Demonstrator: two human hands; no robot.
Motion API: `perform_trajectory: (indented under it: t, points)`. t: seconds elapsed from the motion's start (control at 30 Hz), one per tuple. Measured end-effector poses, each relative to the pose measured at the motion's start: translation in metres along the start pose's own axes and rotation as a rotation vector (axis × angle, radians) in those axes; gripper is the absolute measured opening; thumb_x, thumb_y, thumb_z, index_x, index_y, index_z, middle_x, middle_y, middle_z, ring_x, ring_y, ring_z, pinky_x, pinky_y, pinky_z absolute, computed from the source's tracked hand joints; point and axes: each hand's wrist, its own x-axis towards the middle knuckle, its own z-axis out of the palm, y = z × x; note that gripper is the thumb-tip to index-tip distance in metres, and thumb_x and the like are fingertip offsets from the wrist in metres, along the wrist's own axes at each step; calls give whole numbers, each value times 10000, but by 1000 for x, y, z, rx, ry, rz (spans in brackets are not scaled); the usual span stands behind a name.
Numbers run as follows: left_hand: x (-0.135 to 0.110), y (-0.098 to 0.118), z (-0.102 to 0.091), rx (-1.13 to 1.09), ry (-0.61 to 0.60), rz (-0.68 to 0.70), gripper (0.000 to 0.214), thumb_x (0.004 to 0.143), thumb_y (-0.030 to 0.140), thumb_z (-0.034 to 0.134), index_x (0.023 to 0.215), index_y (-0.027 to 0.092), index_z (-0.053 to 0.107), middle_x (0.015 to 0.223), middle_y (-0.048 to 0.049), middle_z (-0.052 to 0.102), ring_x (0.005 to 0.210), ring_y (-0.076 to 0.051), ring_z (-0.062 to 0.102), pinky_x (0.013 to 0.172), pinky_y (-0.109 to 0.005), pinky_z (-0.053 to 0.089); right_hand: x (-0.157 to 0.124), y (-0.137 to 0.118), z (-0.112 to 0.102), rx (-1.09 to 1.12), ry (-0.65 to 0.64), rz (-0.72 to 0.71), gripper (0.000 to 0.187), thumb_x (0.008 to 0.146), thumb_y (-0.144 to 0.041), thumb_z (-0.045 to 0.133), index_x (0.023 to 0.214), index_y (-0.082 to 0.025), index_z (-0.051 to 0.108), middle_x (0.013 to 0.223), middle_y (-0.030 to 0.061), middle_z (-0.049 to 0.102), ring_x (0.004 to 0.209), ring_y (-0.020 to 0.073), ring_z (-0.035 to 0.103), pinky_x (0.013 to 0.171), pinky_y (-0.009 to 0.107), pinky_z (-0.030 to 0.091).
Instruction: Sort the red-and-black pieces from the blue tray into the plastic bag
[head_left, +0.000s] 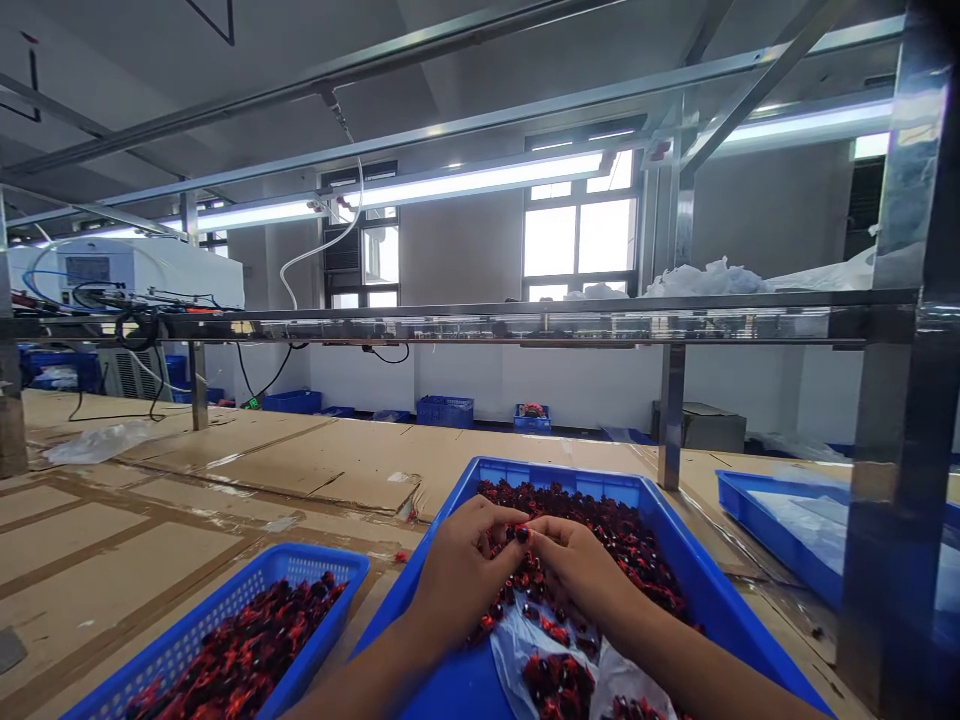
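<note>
My left hand (461,570) and my right hand (577,570) are close together above a blue plastic tray (570,480). Their fingertips meet around a small dark piece (521,535). The tray holds a heap of small red-and-black parts (592,530), partly lying on a clear plastic bag (517,650). My hands and forearms hide the middle of the heap. To the left of my left forearm sits a blue mesh basket (300,565) filled with similar red-and-black parts (240,640).
Brown cardboard sheets (225,450) cover the long table. A blue tray lined with plastic (787,530) stands at the right, beside a steel frame upright (892,400). A steel shelf bar (480,325) crosses the view. Blue crates (442,410) stand on the floor beyond.
</note>
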Motion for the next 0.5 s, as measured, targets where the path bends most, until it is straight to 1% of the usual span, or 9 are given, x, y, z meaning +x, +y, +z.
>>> perform_trajectory:
  t: [0.07,0.13,0.2,0.3,0.37,0.4,0.43,0.5]
  points:
    - [0,-2,2,16,10,-18,205,791,196,654,950,302,728,767,19,585,669,-134,494,633,-240,373,-3,-4,0,-12,11,-61,270,813,-443,571,862,-179,600,382,-128,373,260,52,261,288,176,187]
    - [0,-4,3,30,15,-39,200,785,199,649,937,300,732,773,15,594,674,-139,494,640,-247,365,-7,-8,-1,-15,8,-137,302,836,-465,548,891,-176,613,405,-123,358,291,60,273,308,185,209]
    - [1,-6,4,37,19,-57,191,788,210,639,935,290,731,777,12,602,678,-143,497,643,-252,359,-10,-10,-2,-46,-3,-203,318,866,-473,525,918,-177,629,444,-106,379,332,69,305,337,194,248]
    - [1,-8,4,36,19,-91,173,797,247,633,941,273,724,765,14,600,680,-143,501,628,-250,350,-13,-9,-2,-205,12,-300,306,863,-439,566,984,-178,673,584,-44,539,480,105,459,453,219,365]
    - [0,-10,4,23,1,-113,165,790,263,639,936,261,717,753,19,588,677,-139,497,615,-243,341,-12,-8,-2,-313,47,-355,286,826,-407,627,988,-183,701,682,-12,610,602,133,524,543,235,407]
    - [-1,-11,5,13,-15,-121,155,791,267,636,925,253,712,742,22,578,670,-135,492,607,-239,334,-11,-6,-1,-325,53,-362,268,804,-391,654,965,-184,711,700,-8,619,632,137,532,562,234,410]
    - [-2,-12,6,-1,-35,-126,148,793,273,632,918,245,705,729,25,565,661,-131,484,598,-235,327,-10,-5,-1,-277,51,-336,240,786,-380,672,914,-182,715,673,-14,607,615,130,521,546,225,403]
    - [-4,-14,9,-53,-74,-143,210,784,301,650,982,239,676,715,35,533,657,-126,474,588,-226,317,-6,-1,-2,-62,33,-207,228,785,-395,653,761,-170,678,550,-41,522,489,100,448,437,201,346]
